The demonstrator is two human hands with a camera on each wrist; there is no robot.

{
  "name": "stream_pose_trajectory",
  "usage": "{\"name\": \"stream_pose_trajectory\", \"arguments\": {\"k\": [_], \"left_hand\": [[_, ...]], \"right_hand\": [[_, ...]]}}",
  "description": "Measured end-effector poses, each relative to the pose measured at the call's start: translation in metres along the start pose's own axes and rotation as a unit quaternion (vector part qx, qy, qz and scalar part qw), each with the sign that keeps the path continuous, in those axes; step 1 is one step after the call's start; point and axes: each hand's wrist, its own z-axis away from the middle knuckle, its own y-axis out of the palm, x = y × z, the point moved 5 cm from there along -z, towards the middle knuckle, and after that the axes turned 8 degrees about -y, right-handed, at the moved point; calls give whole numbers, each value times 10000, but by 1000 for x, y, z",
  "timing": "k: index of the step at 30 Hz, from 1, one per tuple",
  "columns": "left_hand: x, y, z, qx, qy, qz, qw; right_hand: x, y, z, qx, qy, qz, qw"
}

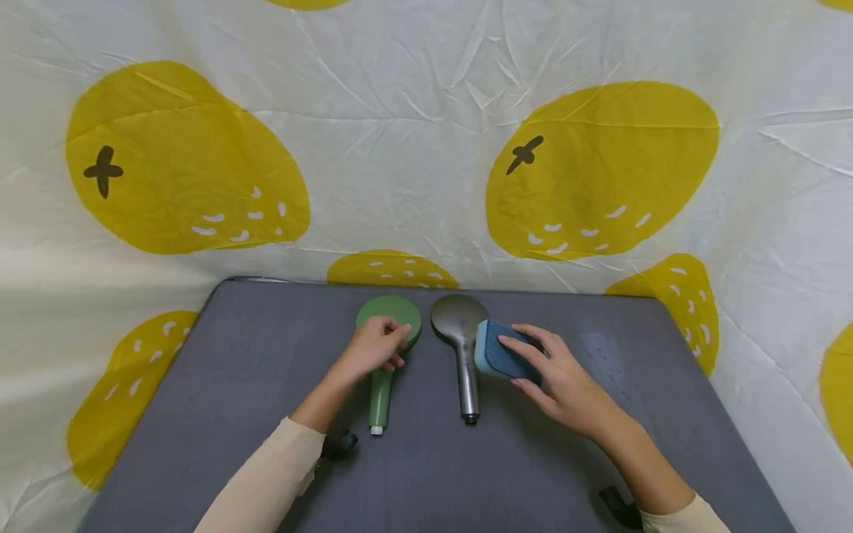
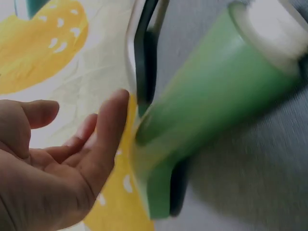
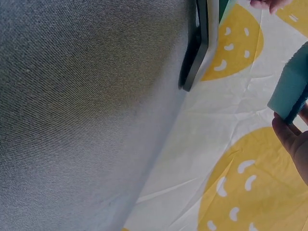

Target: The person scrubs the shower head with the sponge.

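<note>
A green shower head lies on the grey table, its white-tipped handle toward the near edge. Over its round head is my left hand, fingers loosely bent and nothing in them; the left wrist view shows the hand beside the green handle, apart from it. To the right lies a dark metallic shower head. My right hand grips a blue sponge just right of that handle. In the right wrist view the fingers hold the sponge by its edge.
The grey table has a few small wet-looking spots right of the sponge. Behind it and at the sides hangs a pale cloth with yellow fruit shapes. Black straps sit at both wrists.
</note>
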Motion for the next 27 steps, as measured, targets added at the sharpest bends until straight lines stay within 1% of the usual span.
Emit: {"name": "stream_pose_trajectory", "arguments": {"k": [2,5,9,12,14,16,18,20,22,24,27], "left_hand": [[4,-7,4,-221,93,-353,9991],[11,-14,7,-435,191,-653,9967],[21,-24,9,-688,203,-733,9947],[30,-30,10,-796,25,-703,9943],[37,-33,10,-764,-188,-652,9948],[43,-33,9,-644,-460,-540,9954],[50,-32,7,-482,-700,-369,9957],[57,-29,6,-326,-870,-197,9955],[64,-26,6,-216,-995,-68,9948],[70,-23,6,-150,-1058,46,9943],[74,-19,5,-115,-1137,128,9934]], "right_hand": [[-1,1,1,-3,13,23,10000],[-3,2,2,15,29,25,10000],[-5,3,1,20,8,-7,10000],[-6,3,0,22,-12,-23,10000],[-8,4,1,25,-30,-14,10000],[-8,4,1,21,-43,-11,10000],[-9,4,0,8,-67,-7,10000],[-9,5,0,-13,-102,-4,9999],[-8,6,0,-7,-125,-21,9999],[-8,6,-1,17,-140,-38,9999],[-7,5,0,48,-132,-38,9999]]}}
